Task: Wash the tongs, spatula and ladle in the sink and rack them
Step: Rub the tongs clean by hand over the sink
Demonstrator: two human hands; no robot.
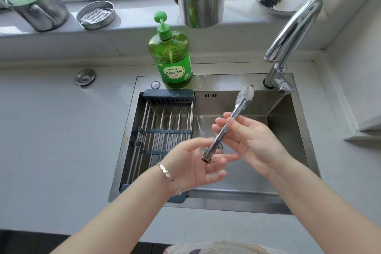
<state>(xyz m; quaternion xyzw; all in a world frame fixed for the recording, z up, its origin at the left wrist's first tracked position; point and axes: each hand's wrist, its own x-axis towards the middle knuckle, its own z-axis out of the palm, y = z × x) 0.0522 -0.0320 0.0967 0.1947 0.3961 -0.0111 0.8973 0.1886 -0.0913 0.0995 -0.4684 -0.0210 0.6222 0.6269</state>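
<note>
Over the sink point(288, 121), the right hand point(253, 140) pinched the tongs point(219, 137) mid-handle, seemingly so the spread left hand point(195, 165) could rub their hinge end.

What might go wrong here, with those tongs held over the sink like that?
The tongs are pinched only lightly by the right hand, their hinge end resting on the open left hand; they look wet, so they may slip and clatter into the sink. Their tips point up near the faucet base and might knock against it when turned.
</note>
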